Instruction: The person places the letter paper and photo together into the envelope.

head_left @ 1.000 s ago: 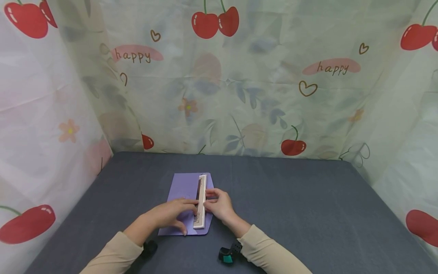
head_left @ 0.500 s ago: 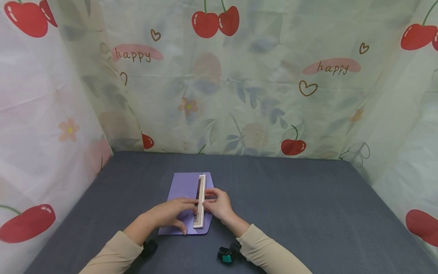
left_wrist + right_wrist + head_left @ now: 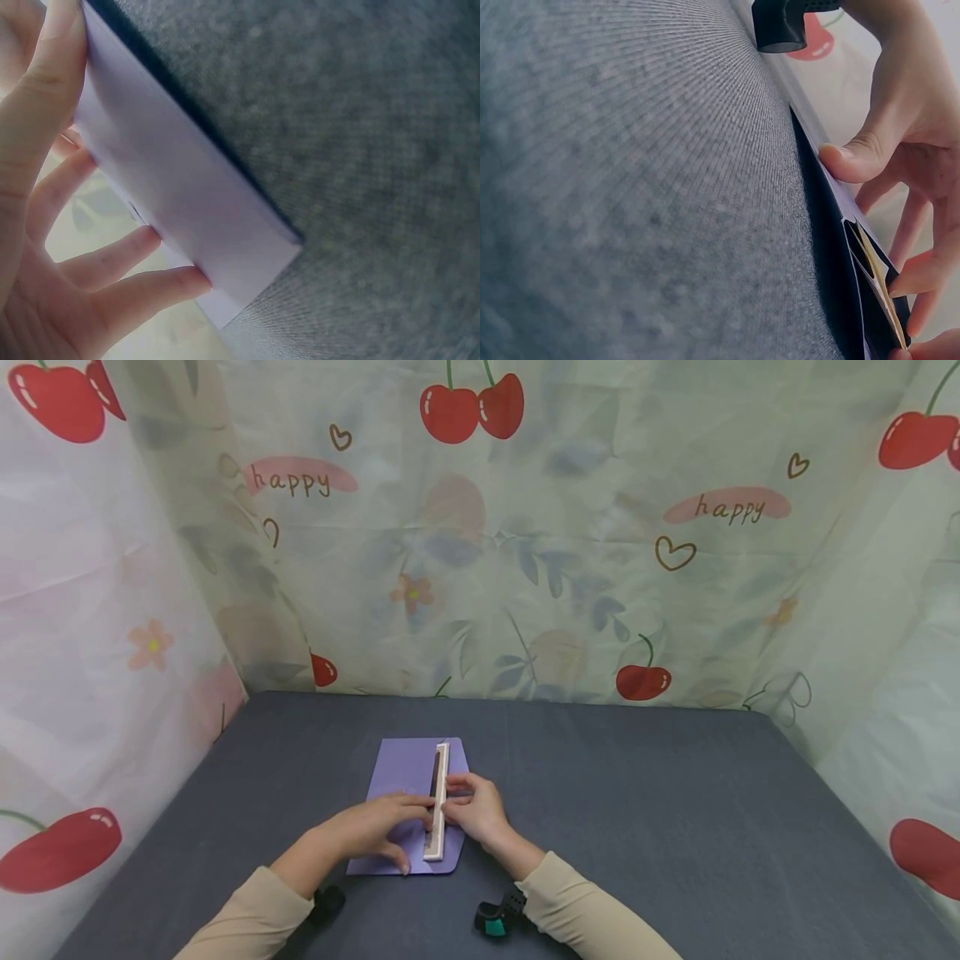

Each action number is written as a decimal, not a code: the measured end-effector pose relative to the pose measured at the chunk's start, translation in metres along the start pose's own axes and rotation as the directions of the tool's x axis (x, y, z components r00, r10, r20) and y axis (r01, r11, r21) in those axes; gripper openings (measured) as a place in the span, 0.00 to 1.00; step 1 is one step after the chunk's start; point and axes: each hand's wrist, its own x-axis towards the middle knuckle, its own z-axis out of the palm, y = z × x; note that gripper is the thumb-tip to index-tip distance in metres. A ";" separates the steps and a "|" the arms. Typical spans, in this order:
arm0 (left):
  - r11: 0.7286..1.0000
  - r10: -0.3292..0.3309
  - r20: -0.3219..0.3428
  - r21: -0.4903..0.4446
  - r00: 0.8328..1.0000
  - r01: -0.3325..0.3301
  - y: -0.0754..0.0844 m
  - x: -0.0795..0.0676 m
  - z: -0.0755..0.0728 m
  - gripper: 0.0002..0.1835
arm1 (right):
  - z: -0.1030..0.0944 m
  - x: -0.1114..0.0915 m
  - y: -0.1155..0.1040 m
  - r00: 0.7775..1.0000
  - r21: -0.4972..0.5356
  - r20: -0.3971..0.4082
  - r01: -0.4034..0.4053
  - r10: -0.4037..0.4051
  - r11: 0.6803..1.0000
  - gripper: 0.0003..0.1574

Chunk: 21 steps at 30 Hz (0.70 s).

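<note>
A purple envelope (image 3: 401, 760) lies flat, its flap folded out to the right. A patterned card (image 3: 437, 850) with a cream border sticks partly out of its mouth; the rest is hidden inside. My left hand (image 3: 375, 822) is spread over the envelope, fingertips by the mouth, thumb near the lower edge. In the left wrist view, extended fingers (image 3: 142, 289) touch the purple surface. My right hand (image 3: 483, 814) pinches the card's outer edge with bent fingers and thumb. The right wrist view shows the card's thin edge (image 3: 881, 281) in the dark mouth, with the spread hand's thumb (image 3: 847, 157) on the purple paper.
Dark grey cloth covers the table (image 3: 637, 810). A black wrist device with a green patch (image 3: 495, 927) sits under the right sleeve, and another black device (image 3: 327, 906) is by the left wrist. A cherry-print curtain (image 3: 495, 610) surrounds the table's back and sides.
My right hand has shifted slightly left with the card's edge, and the visible strip of card is narrower. My left hand and the envelope stay in place.
</note>
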 end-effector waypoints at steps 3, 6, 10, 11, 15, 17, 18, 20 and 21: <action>1.000 -0.001 0.000 -0.009 1.000 0.001 0.001 0.000 0.000 0.26 | 0.000 -0.001 -0.003 1.000 -0.006 0.001 -0.002 0.002 1.000 0.24; 1.000 -0.003 0.001 -0.011 1.000 0.003 0.001 0.000 0.000 0.26 | 0.000 -0.002 -0.004 1.000 -0.002 0.003 -0.006 0.006 1.000 0.24; 1.000 -0.006 0.004 -0.013 1.000 0.006 0.001 0.000 0.000 0.26 | 0.000 -0.002 -0.002 1.000 0.017 0.013 0.003 -0.003 1.000 0.24; 1.000 -0.007 0.004 -0.013 1.000 0.007 0.001 0.000 0.000 0.27 | 0.000 -0.002 -0.002 1.000 0.017 0.016 0.014 -0.014 1.000 0.24; 1.000 -0.008 0.003 -0.009 1.000 0.008 0.001 0.000 0.000 0.27 | -0.002 -0.003 0.000 0.996 0.021 0.030 0.078 -0.078 0.997 0.22; 1.000 0.000 -0.005 0.007 1.000 0.000 0.001 -0.001 0.000 0.27 | -0.001 -0.003 0.000 0.996 0.018 0.034 0.077 -0.078 0.997 0.22; 1.000 0.005 -0.009 0.014 1.000 -0.005 0.001 -0.001 0.000 0.27 | -0.001 -0.002 0.000 0.997 0.018 0.035 0.070 -0.071 0.997 0.23; 1.000 0.010 -0.015 0.025 1.000 -0.009 0.001 -0.001 0.000 0.27 | 0.000 -0.001 0.001 0.999 0.014 0.032 0.031 -0.032 0.999 0.24; 0.999 0.013 -0.018 0.031 1.000 -0.012 0.001 -0.001 0.000 0.27 | 0.000 -0.001 0.000 0.999 0.011 0.033 0.021 -0.022 1.000 0.25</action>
